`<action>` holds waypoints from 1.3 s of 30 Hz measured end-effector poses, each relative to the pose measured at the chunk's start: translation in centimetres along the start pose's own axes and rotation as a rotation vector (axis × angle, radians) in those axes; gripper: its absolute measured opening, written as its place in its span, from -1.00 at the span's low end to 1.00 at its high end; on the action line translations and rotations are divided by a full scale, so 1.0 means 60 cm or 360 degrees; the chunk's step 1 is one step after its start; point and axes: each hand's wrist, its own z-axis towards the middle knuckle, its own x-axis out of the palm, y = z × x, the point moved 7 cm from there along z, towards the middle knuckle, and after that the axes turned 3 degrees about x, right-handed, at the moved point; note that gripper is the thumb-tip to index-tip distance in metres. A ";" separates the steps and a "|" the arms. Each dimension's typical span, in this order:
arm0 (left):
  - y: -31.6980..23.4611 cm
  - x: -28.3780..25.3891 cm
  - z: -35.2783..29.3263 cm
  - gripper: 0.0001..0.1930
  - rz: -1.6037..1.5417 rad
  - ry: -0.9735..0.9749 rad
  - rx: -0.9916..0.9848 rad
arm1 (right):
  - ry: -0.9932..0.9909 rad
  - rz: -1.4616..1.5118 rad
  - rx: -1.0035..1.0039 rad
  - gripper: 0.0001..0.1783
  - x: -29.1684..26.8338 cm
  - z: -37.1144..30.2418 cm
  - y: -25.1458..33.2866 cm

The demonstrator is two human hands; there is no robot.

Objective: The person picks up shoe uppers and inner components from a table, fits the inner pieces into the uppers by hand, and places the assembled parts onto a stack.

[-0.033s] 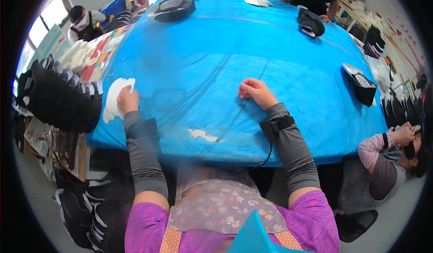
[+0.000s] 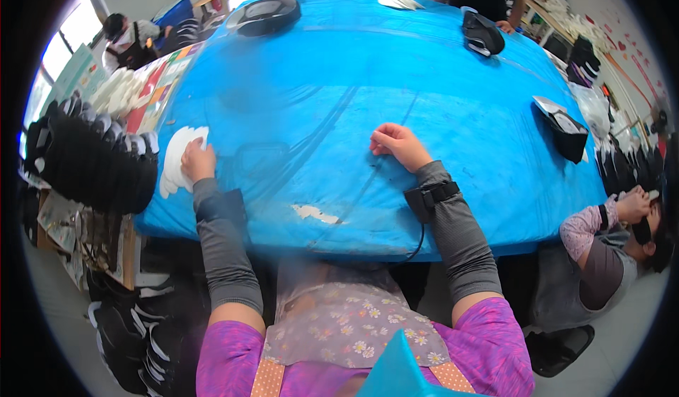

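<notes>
My left hand (image 2: 199,160) rests at a fanned pile of thin white curved pieces (image 2: 174,165) on the table's left side. Its fingers are closed at the pile's right edge, seemingly pinching the top piece. Over the middle of the blue-covered table (image 2: 318,170), my right hand (image 2: 401,146) is curled, thumb and fingertips pressed together. Whatever it may hold is too small or hidden to make out. Grey sleeves cover both forearms, and a black strapped box (image 2: 431,197) with a cable sits at the right wrist.
Stacked black shoe uppers (image 2: 92,160) stand left of the table. On the cover lie a black round object (image 2: 265,16), black shoe pieces (image 2: 482,32), a black-and-white one (image 2: 566,131) and more white pieces (image 2: 399,1). One co-worker (image 2: 601,255) sits at right; others are across the table.
The view has shifted slightly. Both hands keep nearly the same places and finger poses.
</notes>
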 end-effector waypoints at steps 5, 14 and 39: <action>0.018 0.013 -0.001 -0.53 0.0239 0.0141 -0.0092 | 0.0119 0.0017 -0.0039 -0.77 0.015 0.006 0.002; -0.003 0.028 0.006 -0.54 0.0208 0.0160 -0.0079 | 0.1326 0.0350 -0.1265 -0.70 0.187 -0.257 0.367; -0.002 0.025 0.008 -0.55 0.0086 0.0269 -0.0013 | 0.1294 0.0207 -0.1984 -0.78 0.222 -0.337 0.425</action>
